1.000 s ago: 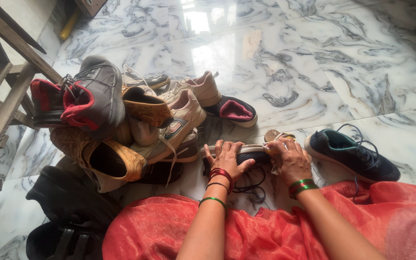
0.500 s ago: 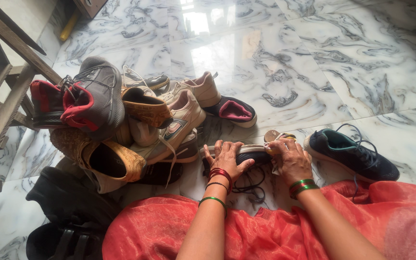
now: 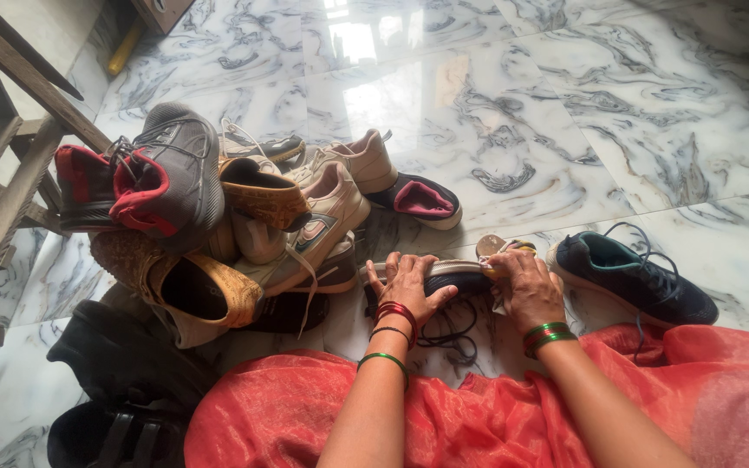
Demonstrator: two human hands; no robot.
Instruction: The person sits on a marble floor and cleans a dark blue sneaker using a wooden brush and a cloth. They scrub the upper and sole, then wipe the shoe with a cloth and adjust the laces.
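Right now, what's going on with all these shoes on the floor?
A person in a red garment sits on a marble floor and holds a dark shoe with both hands: the left hand grips one end, the right hand the other. Its dark laces trail loose below. A navy sneaker lies just to the right, and a heap of mixed shoes sits to the left beside a wooden frame.

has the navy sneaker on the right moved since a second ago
No. The navy sneaker lies in the same spot against the floor tile seam, beside the right hand.
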